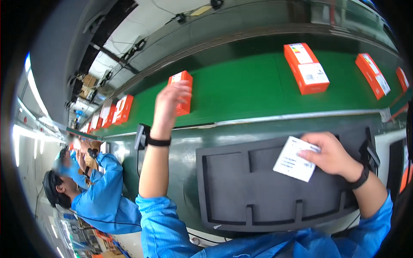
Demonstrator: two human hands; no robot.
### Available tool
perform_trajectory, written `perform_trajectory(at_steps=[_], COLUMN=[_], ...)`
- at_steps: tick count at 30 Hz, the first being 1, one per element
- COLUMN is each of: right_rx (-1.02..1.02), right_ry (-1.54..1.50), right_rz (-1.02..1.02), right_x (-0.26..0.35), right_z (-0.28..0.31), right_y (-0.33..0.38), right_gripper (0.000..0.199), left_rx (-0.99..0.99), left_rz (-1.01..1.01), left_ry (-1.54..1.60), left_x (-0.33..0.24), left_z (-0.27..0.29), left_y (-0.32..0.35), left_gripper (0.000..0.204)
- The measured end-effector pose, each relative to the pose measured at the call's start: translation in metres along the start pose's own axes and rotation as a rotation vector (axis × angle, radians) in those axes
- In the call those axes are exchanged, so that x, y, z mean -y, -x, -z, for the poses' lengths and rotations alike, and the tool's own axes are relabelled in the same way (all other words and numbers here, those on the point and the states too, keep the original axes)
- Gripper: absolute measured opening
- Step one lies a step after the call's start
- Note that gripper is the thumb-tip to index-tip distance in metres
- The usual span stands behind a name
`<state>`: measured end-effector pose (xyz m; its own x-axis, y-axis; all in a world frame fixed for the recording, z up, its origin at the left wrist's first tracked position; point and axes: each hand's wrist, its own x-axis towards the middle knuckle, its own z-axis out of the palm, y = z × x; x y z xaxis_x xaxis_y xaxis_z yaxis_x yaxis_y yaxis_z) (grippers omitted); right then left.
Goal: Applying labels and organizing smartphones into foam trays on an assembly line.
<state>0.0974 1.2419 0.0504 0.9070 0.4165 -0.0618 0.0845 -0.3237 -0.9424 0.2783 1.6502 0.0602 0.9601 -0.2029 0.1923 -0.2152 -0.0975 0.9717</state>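
My left hand (171, 99) reaches out over the green conveyor belt, its fingers apart and a little blurred. They lie in front of an orange box (185, 107) with a white label on its top; whether they touch it I cannot tell. In my right hand (329, 152) is a white printed card (292, 165), gripped at its upper right corner between thumb and fingers. The card is tilted above a black foam tray (271, 193) with shallow recesses, which lies on the bench in front of me.
Several more orange boxes stand on the belt (241, 86), among them a long labelled box (305, 69) at the far right. A metal rail (275, 118) edges the belt. At the left another person (105, 193) in blue works. A small black device (142, 136) stands near my left wrist.
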Motion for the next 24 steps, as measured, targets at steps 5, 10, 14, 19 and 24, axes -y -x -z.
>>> perform_trajectory(at_steps=[5,10,14,19,24], right_rx=[-0.034,-0.107,-0.008,-0.004,0.035], right_ry=[-0.055,-0.063,-0.087,0.549,0.771], right_rz=[0.14,0.136,0.048,0.408,0.345], right_x=[-0.018,-0.023,0.001,0.034,0.027], right_z=[-0.011,-0.023,-0.017,-0.011,-0.039], right_y=[-0.003,-0.015,-0.003,0.077,0.143], right_gripper=[0.019,0.017,0.027,0.037,0.051], left_rx=[0.652,0.369,-0.024,-0.463,-0.555], left_rz=[0.142,0.092,-0.006,0.153,0.224], left_ry=[-0.139,-0.251,-0.445,-0.416,-0.571], left_x=[-0.047,-0.032,-0.008,0.023,0.077], left_z=[-0.172,-0.185,-0.1,0.06,0.133], left_y=[0.084,0.087,0.036,-0.005,-0.026], left_gripper=[0.015,0.006,0.013,0.021,0.026])
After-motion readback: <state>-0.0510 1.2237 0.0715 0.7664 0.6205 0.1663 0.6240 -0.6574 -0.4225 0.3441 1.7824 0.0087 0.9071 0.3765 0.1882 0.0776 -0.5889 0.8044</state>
